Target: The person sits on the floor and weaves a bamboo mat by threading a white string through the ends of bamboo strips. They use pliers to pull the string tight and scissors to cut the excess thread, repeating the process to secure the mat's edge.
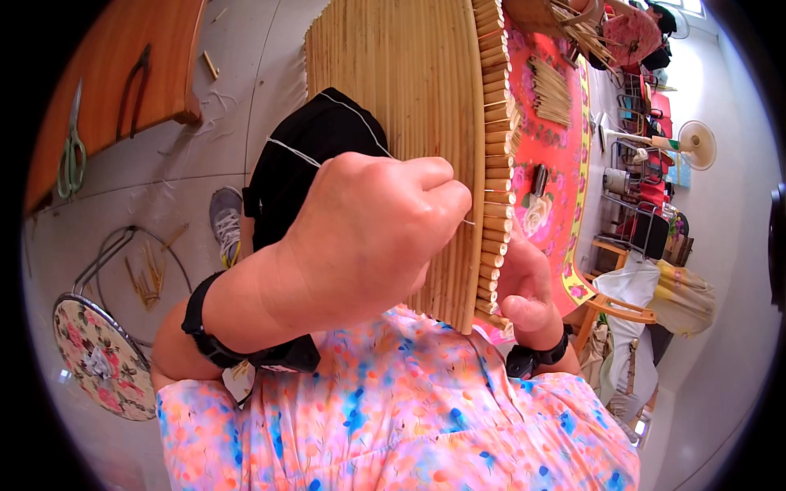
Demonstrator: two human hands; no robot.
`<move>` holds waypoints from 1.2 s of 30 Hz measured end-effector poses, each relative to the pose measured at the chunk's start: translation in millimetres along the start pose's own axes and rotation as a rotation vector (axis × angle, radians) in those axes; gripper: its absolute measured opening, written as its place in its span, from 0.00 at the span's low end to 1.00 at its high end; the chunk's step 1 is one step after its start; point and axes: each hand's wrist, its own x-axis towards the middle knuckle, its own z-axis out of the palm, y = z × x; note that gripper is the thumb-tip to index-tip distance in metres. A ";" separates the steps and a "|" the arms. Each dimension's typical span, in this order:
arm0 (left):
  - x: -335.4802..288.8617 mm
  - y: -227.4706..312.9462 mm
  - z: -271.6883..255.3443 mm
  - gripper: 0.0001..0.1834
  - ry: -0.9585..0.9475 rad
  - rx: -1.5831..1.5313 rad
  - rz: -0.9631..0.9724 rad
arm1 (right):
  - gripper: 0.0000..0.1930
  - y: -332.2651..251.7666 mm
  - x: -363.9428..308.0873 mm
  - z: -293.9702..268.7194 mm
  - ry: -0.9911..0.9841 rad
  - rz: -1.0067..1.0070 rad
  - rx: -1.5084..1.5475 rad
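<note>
A mat of thin bamboo sticks (393,82) lies across my lap and reaches away from me. Its right edge is a row of short bamboo ends (496,164). My left hand (368,237) is closed in a fist over the mat near that edge and pinches a thin white thread (352,110) that runs back over my dark trouser leg. My right hand (524,286) grips the mat's right edge from below, thumb on the stick ends. Both wrists wear black bands.
A table with a red flowered cloth (548,147) stands to the right, with a bundle of sticks (550,90) on it. A wooden bench (123,74) with scissors (72,151) is at the left. A flowered stool (102,356) stands on the floor. Chairs and a fan (696,143) are at far right.
</note>
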 end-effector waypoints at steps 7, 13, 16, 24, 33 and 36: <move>0.9 4.6 6.3 0.08 0.056 0.006 0.015 | 0.41 14.8 5.6 -2.6 -0.060 -0.070 -0.086; -0.6 6.8 -15.6 0.05 -0.074 -0.018 -0.093 | 0.36 35.6 18.3 -10.3 -0.097 -0.319 -0.107; 2.0 6.3 -29.3 0.04 -0.162 -0.029 -0.102 | 0.36 41.0 23.0 -10.1 -0.076 -0.383 -0.184; 16.1 23.4 -45.8 0.02 -0.390 0.101 -0.294 | 0.36 51.4 32.3 -8.1 -0.061 -0.522 -0.204; 12.6 38.0 -40.8 0.07 -0.325 0.133 -0.436 | 0.38 73.3 41.6 -2.3 0.028 -0.661 -0.158; 7.0 37.2 -36.4 0.07 -0.262 0.141 -0.425 | 0.36 77.5 44.6 -0.7 0.016 -0.654 -0.079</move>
